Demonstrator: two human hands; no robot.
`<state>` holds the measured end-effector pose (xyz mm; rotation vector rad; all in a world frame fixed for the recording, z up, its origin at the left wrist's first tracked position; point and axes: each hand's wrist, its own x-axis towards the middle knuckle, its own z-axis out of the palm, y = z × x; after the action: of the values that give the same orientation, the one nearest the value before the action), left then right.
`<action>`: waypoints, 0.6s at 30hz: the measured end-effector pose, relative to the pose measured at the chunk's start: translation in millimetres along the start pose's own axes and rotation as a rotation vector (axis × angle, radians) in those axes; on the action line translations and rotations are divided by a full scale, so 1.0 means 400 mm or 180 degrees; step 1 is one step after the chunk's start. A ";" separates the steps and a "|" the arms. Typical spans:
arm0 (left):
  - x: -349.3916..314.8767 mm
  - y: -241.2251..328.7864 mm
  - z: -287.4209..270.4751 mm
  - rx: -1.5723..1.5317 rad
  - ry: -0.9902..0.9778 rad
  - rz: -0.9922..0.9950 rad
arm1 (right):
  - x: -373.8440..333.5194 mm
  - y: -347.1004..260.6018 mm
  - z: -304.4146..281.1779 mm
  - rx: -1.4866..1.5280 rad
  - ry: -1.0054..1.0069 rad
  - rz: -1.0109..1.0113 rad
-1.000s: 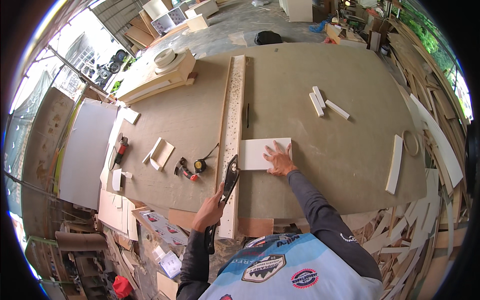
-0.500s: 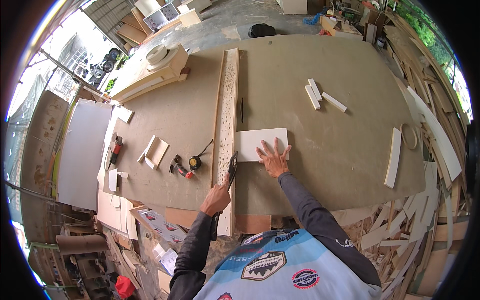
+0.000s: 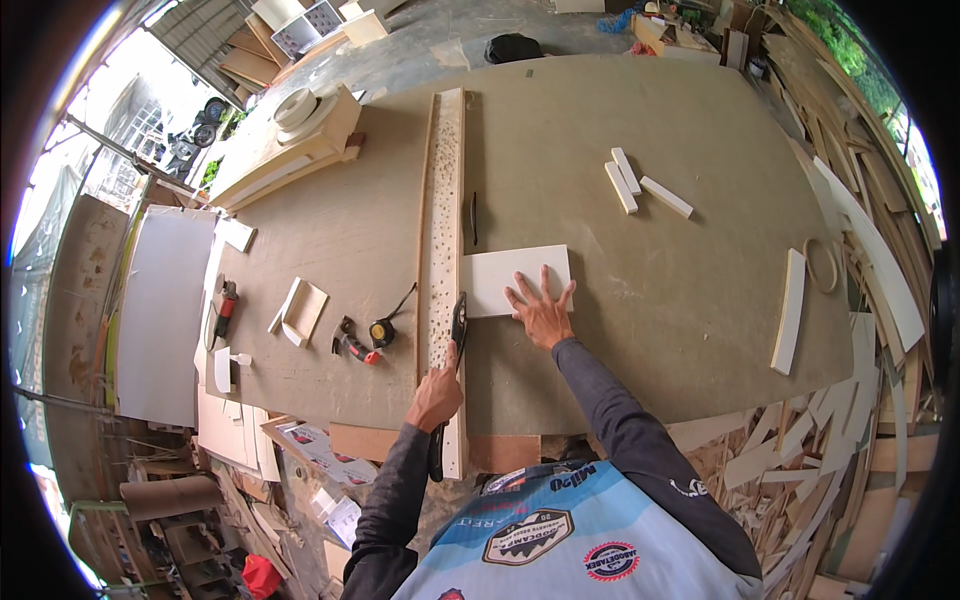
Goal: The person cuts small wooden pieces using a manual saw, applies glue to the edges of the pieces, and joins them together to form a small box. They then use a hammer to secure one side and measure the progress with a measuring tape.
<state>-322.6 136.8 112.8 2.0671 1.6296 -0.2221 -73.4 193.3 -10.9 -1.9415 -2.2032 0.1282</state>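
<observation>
My left hand (image 3: 436,397) is closed round a long, narrow black tool (image 3: 459,325), its index finger stretched along it. The tool's exact kind I cannot make out. It lies along the right side of a long pale plank (image 3: 444,190) covered in dark specks or small holes, and its rear end shows behind my wrist. My right hand (image 3: 545,312) lies with fingers spread on a white rectangular board (image 3: 490,275), pressing it flat. That board's left end meets the plank's right edge, just ahead of the tool's front.
Left of the plank lie a tape measure (image 3: 381,333), a red-and-black hand tool (image 3: 355,342), an angle grinder (image 3: 226,312) and a small white-sided piece (image 3: 304,312). Several white strips (image 3: 666,197) lie right on the worktable (image 3: 660,330). A box-shaped piece (image 3: 290,150) stands far left; offcuts (image 3: 790,440) crowd the right.
The whole view has shifted slightly, with the table a little further left and up. Both hands keep their grip and place on the tool and the white board.
</observation>
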 end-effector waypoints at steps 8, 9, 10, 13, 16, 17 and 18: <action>0.049 0.033 -0.051 -0.0233 -0.0116 -0.0031 | 0.059 0.023 0.001 -0.0023 -0.0016 0.0008; 0.061 0.024 -0.045 -0.0170 -0.0051 0.0022 | 0.068 0.025 -0.001 -0.0035 -0.0012 0.0005; 0.071 0.017 -0.042 -0.0107 0.0014 0.0075 | 0.078 0.028 -0.003 -0.0047 -0.0008 0.0001; 0.098 0.016 -0.048 -0.0092 0.0060 0.0076 | 0.105 0.043 0.006 -0.0110 0.0030 0.0005; 0.107 0.057 -0.084 -0.0297 -0.0134 -0.0121 | 0.122 0.056 0.012 -0.0065 -0.0033 0.0000; 0.109 0.053 -0.081 -0.0282 -0.0088 -0.0083 | 0.124 0.055 0.012 -0.0075 -0.0027 -0.0005; 0.112 0.044 -0.076 -0.0267 -0.0041 -0.0045 | 0.126 0.053 0.012 -0.0085 -0.0022 -0.0009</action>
<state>-298.9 187.3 125.3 1.9883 1.6184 -0.1688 -59.5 246.4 -15.1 -1.9547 -2.2231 0.1058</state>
